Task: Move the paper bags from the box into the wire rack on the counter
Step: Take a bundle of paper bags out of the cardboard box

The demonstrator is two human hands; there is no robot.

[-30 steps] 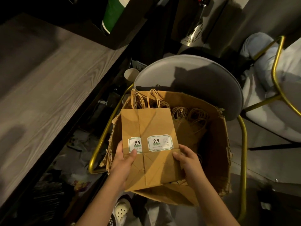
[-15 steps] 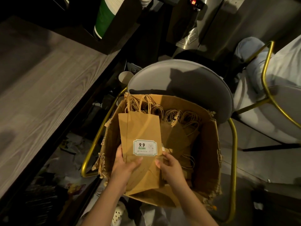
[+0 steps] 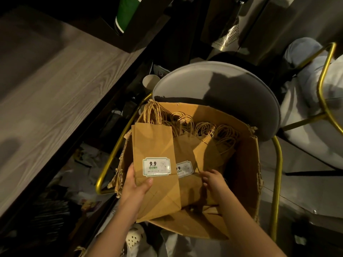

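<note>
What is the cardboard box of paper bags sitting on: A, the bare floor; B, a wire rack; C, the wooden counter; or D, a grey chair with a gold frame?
D: the cardboard box of paper bags sits on the grey chair, between the arms of its gold frame; the wooden counter lies off to the left.

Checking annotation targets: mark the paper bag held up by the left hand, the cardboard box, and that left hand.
held paper bag (image 3: 154, 143): head view, upper front panel.
cardboard box (image 3: 243, 175): head view, bare inner right wall.
left hand (image 3: 136, 188): head view, middle of the hand, below the thumb.
</note>
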